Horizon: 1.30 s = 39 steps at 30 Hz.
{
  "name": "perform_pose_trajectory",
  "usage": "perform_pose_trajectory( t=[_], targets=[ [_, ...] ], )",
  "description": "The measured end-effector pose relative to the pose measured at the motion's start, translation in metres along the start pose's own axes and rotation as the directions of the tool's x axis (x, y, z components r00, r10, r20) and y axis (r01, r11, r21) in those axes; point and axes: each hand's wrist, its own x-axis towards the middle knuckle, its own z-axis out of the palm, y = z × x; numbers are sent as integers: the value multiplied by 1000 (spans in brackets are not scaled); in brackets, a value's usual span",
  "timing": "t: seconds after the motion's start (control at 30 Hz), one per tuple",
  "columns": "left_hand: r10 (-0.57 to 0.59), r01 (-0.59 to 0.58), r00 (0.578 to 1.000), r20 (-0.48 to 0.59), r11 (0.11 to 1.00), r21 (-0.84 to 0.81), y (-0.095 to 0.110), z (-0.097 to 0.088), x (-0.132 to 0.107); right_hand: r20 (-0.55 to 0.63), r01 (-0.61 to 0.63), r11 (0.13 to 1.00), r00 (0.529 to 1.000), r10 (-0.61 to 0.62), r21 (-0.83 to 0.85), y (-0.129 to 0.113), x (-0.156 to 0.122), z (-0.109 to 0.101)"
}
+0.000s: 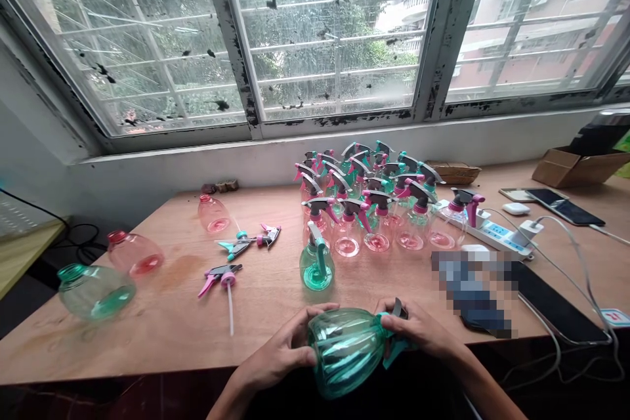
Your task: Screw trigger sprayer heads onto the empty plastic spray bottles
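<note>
A green see-through spray bottle (pixel 344 348) lies on its side at the table's near edge, held between both hands. My left hand (pixel 288 348) is wrapped round its base. My right hand (pixel 418 331) grips the teal and grey trigger head (pixel 398 310) at the bottle's neck. Just beyond stands an upright green bottle with a teal sprayer (pixel 317 264). Behind it stand several pink and green spray bottles (pixel 374 210) with heads fitted.
Headless bottles lie at the left: a green one (pixel 93 292) and two pink ones (pixel 135 254) (pixel 213 213). Loose trigger heads (pixel 220 273) (pixel 249 241) lie mid-table. A power strip (pixel 495 234), phones (pixel 566 207), cables and a cardboard box (pixel 573 167) fill the right side.
</note>
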Motion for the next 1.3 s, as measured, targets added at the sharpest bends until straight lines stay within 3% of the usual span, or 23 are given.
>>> perform_pose_trajectory(
  t=[0.17, 0.27, 0.5, 0.57, 0.7, 0.9, 1.03, 1.3],
  targets=[
    [86, -84, 996, -37, 996, 40, -7, -6, -2, -3, 7, 1000, 1000, -7, 11, 0, 0, 0],
    [67, -68, 998, 13, 996, 54, -7, -7, -3, 1, 4, 1000, 1000, -4, 21, 0, 0, 0],
    [23, -21, 999, -33, 999, 44, -3, -4, -1, -7, 7, 999, 1000, -7, 45, 1, 1, 0],
    [56, -53, 998, -38, 996, 65, -4, -5, -2, -3, 2, 999, 1000, -2, 42, 1, 1, 1],
    [52, -53, 999, 11, 997, 55, -5, -7, -4, 11, 0, 999, 1000, 0, 47, 3, 0, 0],
    [47, -46, 998, -46, 999, 28, -7, -6, -1, 4, 0, 998, 1000, -1, 66, 5, 0, -1],
    [123, -119, 991, -49, 990, 82, -9, -8, -1, 11, -2, 999, 1000, 1, 42, 2, 0, 0],
    [89, -82, 994, -68, 992, 91, -9, -8, -1, -12, -23, 999, 1000, 23, 35, 1, -1, 1]
  ],
)
